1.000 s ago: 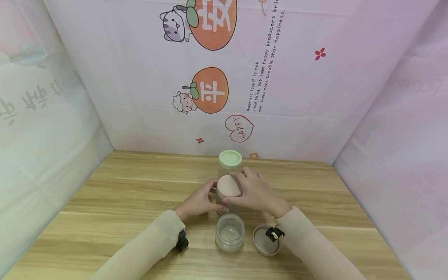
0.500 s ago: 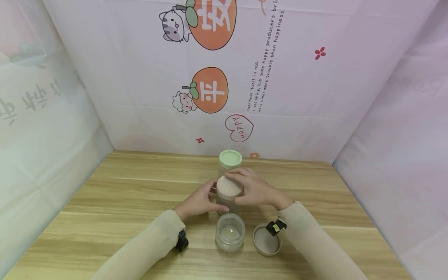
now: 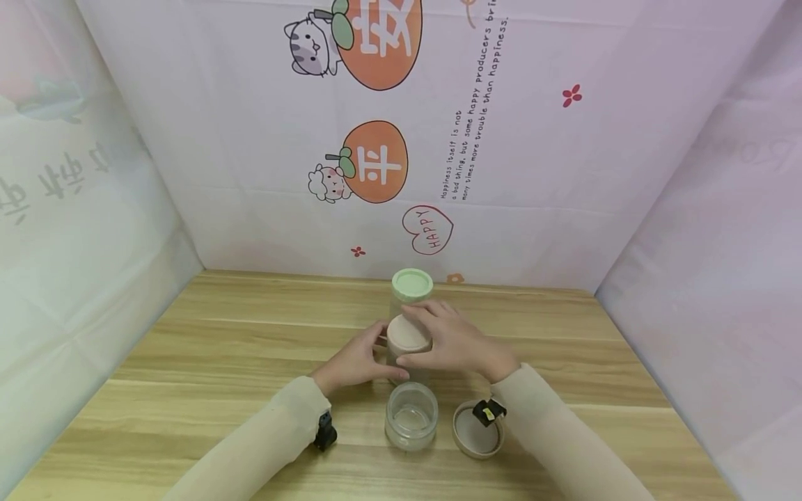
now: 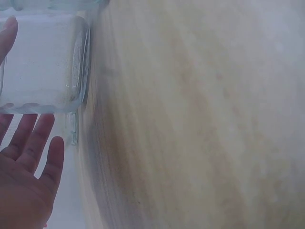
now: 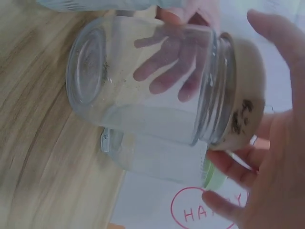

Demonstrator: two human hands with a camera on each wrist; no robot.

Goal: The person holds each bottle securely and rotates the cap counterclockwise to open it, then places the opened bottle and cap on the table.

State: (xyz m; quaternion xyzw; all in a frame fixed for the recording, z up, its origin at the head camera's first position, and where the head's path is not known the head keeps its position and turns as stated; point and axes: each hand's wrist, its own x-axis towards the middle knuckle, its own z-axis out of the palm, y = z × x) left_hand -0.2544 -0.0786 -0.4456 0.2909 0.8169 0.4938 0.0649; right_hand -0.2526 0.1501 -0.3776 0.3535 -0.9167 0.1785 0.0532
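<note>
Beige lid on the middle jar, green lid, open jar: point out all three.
Beige lid [image 5: 249, 88], right wrist view: its side.
Green lid [image 3: 412, 283], head view: middle of its top.
Open jar [image 3: 411, 418], head view: its inside, seen through the mouth.

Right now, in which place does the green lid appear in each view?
Head: green lid just below centre, beyond the beige lid.
Left wrist: not in the picture.
Right wrist: green lid below and right of centre.
Shared landmark: the left hand, in all three.
</note>
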